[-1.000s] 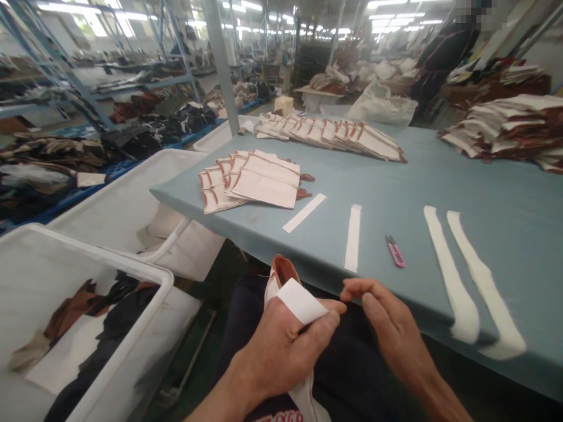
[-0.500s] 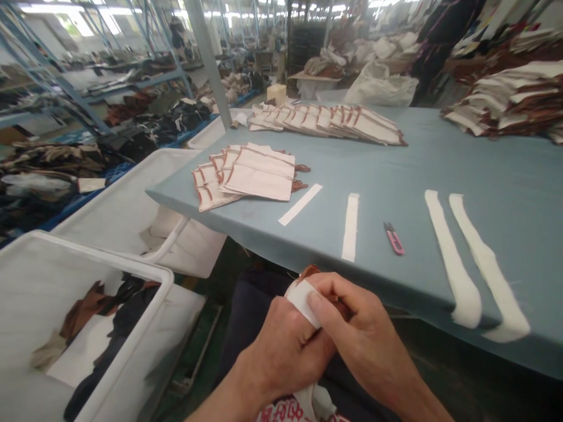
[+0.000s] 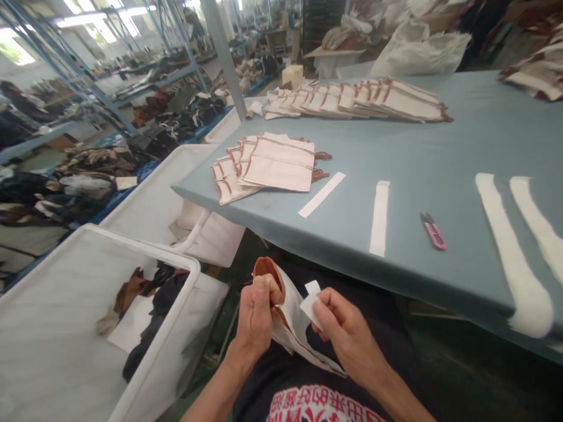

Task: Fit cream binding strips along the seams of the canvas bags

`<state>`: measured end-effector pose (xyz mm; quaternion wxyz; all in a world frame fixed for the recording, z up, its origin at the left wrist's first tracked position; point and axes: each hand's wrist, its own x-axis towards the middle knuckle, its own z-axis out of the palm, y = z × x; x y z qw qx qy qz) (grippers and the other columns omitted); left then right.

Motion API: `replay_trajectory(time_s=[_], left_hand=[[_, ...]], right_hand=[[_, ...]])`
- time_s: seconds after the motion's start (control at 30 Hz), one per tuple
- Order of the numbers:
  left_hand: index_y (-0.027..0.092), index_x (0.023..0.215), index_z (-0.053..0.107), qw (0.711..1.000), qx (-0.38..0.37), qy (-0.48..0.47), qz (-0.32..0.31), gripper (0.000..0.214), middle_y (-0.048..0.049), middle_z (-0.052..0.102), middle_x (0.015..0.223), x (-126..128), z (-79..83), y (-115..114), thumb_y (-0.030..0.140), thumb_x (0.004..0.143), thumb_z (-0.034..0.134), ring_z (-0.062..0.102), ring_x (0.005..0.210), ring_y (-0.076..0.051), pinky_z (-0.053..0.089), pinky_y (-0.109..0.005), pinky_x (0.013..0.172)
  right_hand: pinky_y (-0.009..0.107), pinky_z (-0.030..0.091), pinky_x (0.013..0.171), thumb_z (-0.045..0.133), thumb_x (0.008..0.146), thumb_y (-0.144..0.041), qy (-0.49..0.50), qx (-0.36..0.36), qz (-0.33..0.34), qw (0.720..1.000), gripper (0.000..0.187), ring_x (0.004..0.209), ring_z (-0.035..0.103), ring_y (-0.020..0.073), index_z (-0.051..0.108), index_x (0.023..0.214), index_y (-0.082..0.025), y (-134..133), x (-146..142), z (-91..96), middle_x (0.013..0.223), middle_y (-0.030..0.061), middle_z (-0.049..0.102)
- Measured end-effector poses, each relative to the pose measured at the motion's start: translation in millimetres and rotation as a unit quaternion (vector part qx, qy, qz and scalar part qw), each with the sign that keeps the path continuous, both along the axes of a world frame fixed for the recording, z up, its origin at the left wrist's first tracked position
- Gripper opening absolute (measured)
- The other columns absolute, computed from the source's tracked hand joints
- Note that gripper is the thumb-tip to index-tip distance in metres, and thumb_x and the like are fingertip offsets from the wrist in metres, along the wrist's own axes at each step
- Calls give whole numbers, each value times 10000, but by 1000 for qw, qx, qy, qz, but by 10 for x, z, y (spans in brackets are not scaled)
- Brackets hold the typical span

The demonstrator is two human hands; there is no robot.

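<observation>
That blue-green table [image 3: 440, 146] is holding a fanned stack of cream pieces [image 3: 281, 164], probably overlapped so they're easy to count. The cream pouch [image 3: 295, 308] is hanging over the lap, below table height; the left hand [image 3: 256, 313] is clamping its brown-lined mouth, fingers curled tight, I'd guess for steadiness, while the right hand [image 3: 341, 325], half-curled, is pinching a white slip [image 3: 310, 305] close by.

L hand [image 3: 257, 316] grips brown-lined cream fabric pouch [image 3: 294, 302] by its open rim, above the lap; R hand [image 3: 341, 325] pinches small white strip [image 3: 310, 306] just beside it. Teal cloth-covered table [image 3: 422, 152] ahead w/ overlapping brown-edged cream fabric pieces [image 3: 281, 167], 2 flat white strips [image 3: 379, 220], pink-handled thread snips [image 3: 435, 235], 2 longer cream strips [image 3: 512, 252]. White plastic bin [image 3: 53, 322] at L w/ brown & black cloth scraps [image 3: 152, 343].
</observation>
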<state>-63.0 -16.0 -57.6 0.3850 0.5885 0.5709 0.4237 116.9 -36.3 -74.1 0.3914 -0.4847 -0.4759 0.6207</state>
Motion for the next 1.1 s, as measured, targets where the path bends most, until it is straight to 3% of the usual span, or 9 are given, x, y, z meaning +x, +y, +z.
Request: replay_trajectory(time_s=[0.1,0.27,0.37,0.6,0.73,0.83,0.9,1.1], left_hand=[[231,634,337,999,-29,18,-39,658,15,364,610,-140,-65,-38,705,1007,73,347,578,-154,318,-306,563],[212,691,413,982,-81,68,-155,408,30,429,672,-381,-60,-138,526,932,511,398,642,-148,342,-281,632],[207,729,456,973,-103,90,-188,286,22,476,725,-532,-22,-197,422,898,539,431,695,-160,362,-282,678],[183,858,656,975,-145,97,-140,250,-14,621,826,-742,0,-129,398,954,572,508,801,-182,401,-295,785],[165,838,624,981,-161,28,-100,325,17,591,693,-650,-97,17,485,887,659,503,637,-139,389,-250,629],[162,791,592,981,-168,-29,-92,402,14,607,663,-523,-73,110,543,836,709,518,587,-124,393,-227,576],[155,808,612,980,-162,-62,-99,405,-7,654,726,-434,46,165,543,836,727,561,633,-130,429,-226,605],[142,1030,745,949,-164,-178,-201,365,-68,763,949,-137,594,267,474,881,755,660,796,-155,505,-229,732]], right_hand=[[269,399,606,526,972,-647,23,-41,26,999,483,612,483,137,515,767,-211,-100,-106,-242,667,-25,538],[257,376,571,531,925,-725,73,-124,68,987,552,560,473,122,515,749,-202,-168,-198,-476,646,-15,563],[245,365,537,525,906,-758,81,-147,89,982,580,527,465,114,511,744,-201,-207,-229,-554,631,-16,553],[239,326,525,497,950,-719,51,-115,101,987,567,516,411,100,525,741,-193,-208,-255,-576,625,-27,541],[259,372,565,507,950,-702,15,-61,78,995,538,561,460,126,517,747,-204,-148,-229,-551,642,-25,553],[276,393,594,512,959,-670,-15,-21,42,999,505,599,485,145,520,751,-209,-46,-110,-439,658,-19,555],[274,390,606,513,974,-631,-33,8,9,999,466,619,478,145,532,776,-209,50,17,-268,677,-22,542],[241,359,511,523,996,-515,-104,134,-43,985,365,554,463,124,588,817,-204,234,350,588,647,-31,545]])
